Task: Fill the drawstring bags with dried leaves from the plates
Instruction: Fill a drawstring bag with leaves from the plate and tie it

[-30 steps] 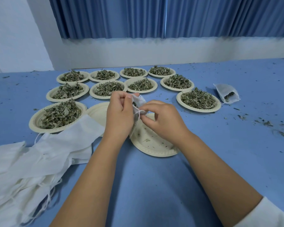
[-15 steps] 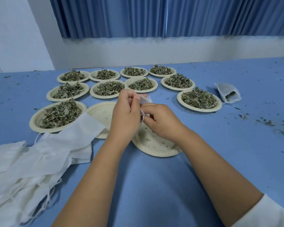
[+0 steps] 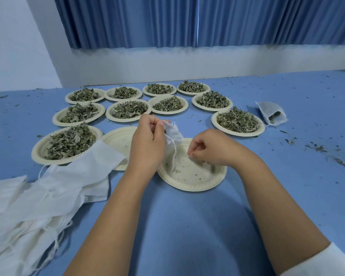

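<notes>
While the left hand (image 3: pixel 147 141) pinches a drawstring bag (image 3: pixel 172 132) over a nearly bare plate (image 3: pixel 197 181), the right hand (image 3: pixel 213 149) curls beside it, grip unclear; leaf-filled plates (image 3: pixel 127 120) crowd behind, spare bags (image 3: pixel 48 192) lie left.

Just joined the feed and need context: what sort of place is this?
Likely a plain indoor packing or craft workroom, not a kitchen: a long blue-covered table, many paper plates of dried leaves laid out in rows, and a pile of empty drawstring bags.
</notes>
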A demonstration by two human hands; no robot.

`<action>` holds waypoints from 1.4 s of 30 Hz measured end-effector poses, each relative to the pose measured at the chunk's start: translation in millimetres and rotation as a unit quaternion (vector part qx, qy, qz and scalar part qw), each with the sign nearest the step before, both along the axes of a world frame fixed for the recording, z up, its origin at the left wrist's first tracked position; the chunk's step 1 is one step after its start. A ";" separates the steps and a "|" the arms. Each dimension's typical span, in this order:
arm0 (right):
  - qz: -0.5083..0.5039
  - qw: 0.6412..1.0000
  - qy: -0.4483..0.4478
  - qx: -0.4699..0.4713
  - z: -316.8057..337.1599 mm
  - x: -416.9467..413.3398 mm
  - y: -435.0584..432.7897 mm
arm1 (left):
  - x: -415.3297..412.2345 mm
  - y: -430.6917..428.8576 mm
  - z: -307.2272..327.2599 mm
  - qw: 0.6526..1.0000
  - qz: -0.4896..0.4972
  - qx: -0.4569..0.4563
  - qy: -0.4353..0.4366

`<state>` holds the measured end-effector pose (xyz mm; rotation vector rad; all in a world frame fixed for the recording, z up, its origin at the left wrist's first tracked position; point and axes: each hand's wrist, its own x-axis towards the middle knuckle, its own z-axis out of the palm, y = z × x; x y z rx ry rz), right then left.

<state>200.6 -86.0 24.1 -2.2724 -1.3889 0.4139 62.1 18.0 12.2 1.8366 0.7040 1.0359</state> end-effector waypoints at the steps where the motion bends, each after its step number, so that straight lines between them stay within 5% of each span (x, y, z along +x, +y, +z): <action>1: -0.007 0.999 -0.016 -0.027 -0.2 -0.7 0.0 | -0.2 0.3 -0.2 1.000 0.000 -0.003 0.004; 6: -0.021 0.989 -0.086 -0.117 -0.7 -11.8 5.1 | 1.3 -1.4 0.4 1.000 -0.012 -0.006 0.019; 11: -0.016 0.999 -0.011 -0.050 1.2 -15.7 7.0 | 0.5 0.5 -0.3 1.000 -0.005 -0.002 0.015; 17: -0.060 0.984 -0.112 -0.127 -5.6 -14.9 7.4 | -3.2 4.8 -0.1 1.000 0.002 -0.015 0.004; 22: -0.033 0.993 -0.073 -0.091 -4.5 -13.4 9.0 | -3.6 5.0 0.1 1.000 0.003 -0.027 -0.003; 28: 0.039 0.995 0.087 -0.001 -2.1 -21.3 7.8 | -5.8 8.1 -0.9 1.000 0.012 -0.022 -0.008; 32: 0.034 0.999 -0.012 -0.033 -7.1 -14.5 6.3 | -8.2 9.7 1.1 0.999 0.017 -0.037 -0.021; 42: 0.094 0.995 0.035 -0.007 -18.5 -22.4 13.9 | -7.4 12.2 -0.4 0.999 0.014 -0.027 -0.022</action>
